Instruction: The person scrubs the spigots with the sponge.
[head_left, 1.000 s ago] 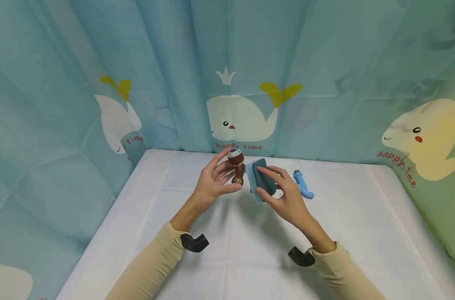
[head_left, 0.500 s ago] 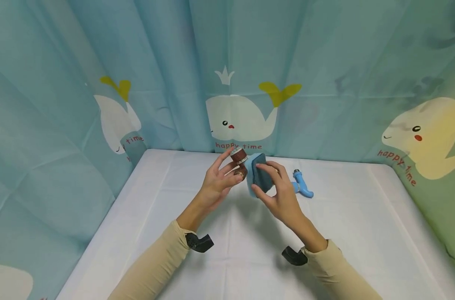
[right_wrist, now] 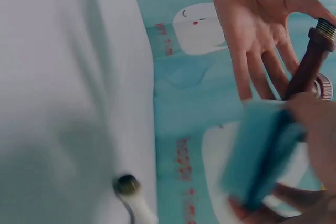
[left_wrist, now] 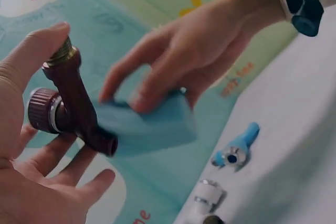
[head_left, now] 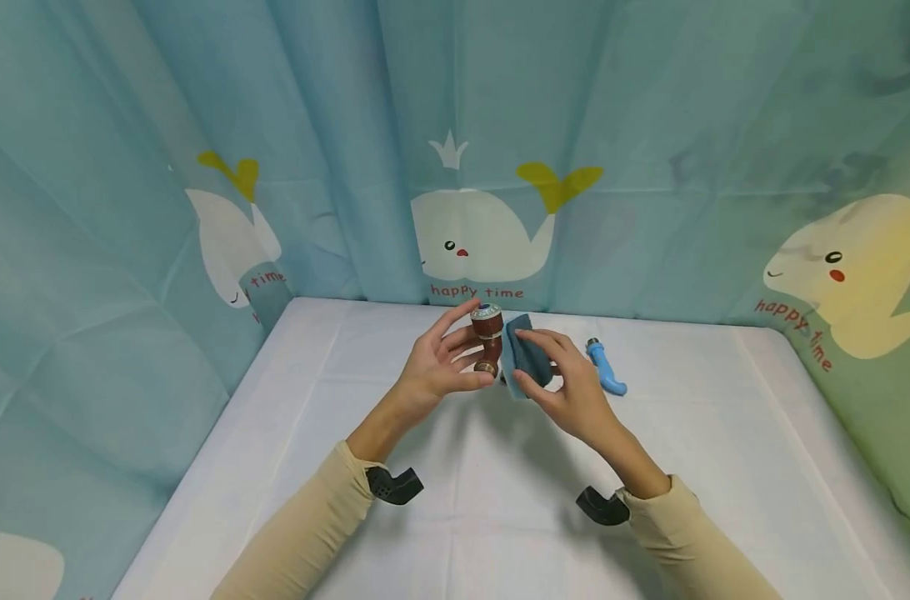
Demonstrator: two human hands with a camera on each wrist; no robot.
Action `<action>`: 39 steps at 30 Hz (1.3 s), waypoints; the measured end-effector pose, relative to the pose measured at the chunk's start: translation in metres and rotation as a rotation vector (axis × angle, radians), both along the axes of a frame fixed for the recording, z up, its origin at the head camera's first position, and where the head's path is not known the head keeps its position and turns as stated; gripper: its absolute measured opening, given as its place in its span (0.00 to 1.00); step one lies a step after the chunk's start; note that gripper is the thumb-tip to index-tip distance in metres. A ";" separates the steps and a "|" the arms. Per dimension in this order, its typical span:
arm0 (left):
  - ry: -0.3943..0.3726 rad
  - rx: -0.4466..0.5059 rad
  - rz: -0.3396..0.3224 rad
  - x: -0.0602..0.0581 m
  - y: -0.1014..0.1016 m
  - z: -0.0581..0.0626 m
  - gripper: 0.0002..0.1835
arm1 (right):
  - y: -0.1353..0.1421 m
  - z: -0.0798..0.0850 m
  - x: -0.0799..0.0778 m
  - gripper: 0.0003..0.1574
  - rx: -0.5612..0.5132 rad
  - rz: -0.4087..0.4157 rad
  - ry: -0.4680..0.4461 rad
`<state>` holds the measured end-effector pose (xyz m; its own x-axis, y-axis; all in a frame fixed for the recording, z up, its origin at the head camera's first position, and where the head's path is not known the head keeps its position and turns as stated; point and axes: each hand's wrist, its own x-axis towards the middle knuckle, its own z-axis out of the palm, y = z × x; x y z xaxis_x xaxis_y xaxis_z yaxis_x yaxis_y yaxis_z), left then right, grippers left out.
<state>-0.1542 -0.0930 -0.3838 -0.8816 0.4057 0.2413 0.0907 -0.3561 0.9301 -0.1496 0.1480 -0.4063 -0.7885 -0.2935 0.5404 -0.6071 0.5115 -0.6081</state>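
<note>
My left hand (head_left: 432, 371) holds a dark brown tap (head_left: 488, 337) above the table, its ribbed round handle with a silver rim facing up in the head view. In the left wrist view the thumb presses the tap's brass threaded end, while the fingers (left_wrist: 60, 163) lie along the body and spout side. My right hand (head_left: 575, 385) pinches a two-tone blue sponge (head_left: 528, 360) between thumb and fingers, the lighter face toward the tap. The sponge (left_wrist: 149, 129) looks blurred and sits right at the tap's body in the left wrist view.
A light blue tap (head_left: 607, 368) lies on the white-covered table (head_left: 455, 517), beyond my right hand. Near it in the left wrist view is a white tap (left_wrist: 207, 195), mostly hidden in the head view. A whale-print curtain (head_left: 335, 167) hangs round the table.
My left hand tilted the tap over, then turned it back with its handle up, slightly further right than at first. The sponge rose a little and came down again beside the tap.
</note>
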 end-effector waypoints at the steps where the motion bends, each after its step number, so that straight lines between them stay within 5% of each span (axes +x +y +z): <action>1: -0.001 -0.014 0.002 0.000 0.000 0.000 0.56 | 0.000 0.001 0.000 0.36 -0.005 0.004 0.009; 8: -0.081 -0.046 0.026 0.000 0.001 -0.003 0.53 | -0.007 0.015 -0.001 0.38 -0.099 -0.011 0.264; 18: -0.110 -0.028 0.012 0.002 0.000 -0.004 0.60 | -0.011 0.008 0.001 0.38 -0.091 -0.026 0.253; 28: -0.036 -0.134 0.100 -0.002 0.000 -0.005 0.53 | -0.002 0.021 -0.004 0.38 0.059 0.025 0.346; 39: -0.081 -0.096 0.018 -0.002 0.005 -0.004 0.49 | 0.001 0.038 -0.010 0.40 0.251 0.047 0.526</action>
<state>-0.1563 -0.0881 -0.3874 -0.9039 0.4076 0.1298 0.0196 -0.2638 0.9644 -0.1598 0.1493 -0.3685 -0.4158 -0.4913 0.7653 -0.8202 0.5662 -0.0821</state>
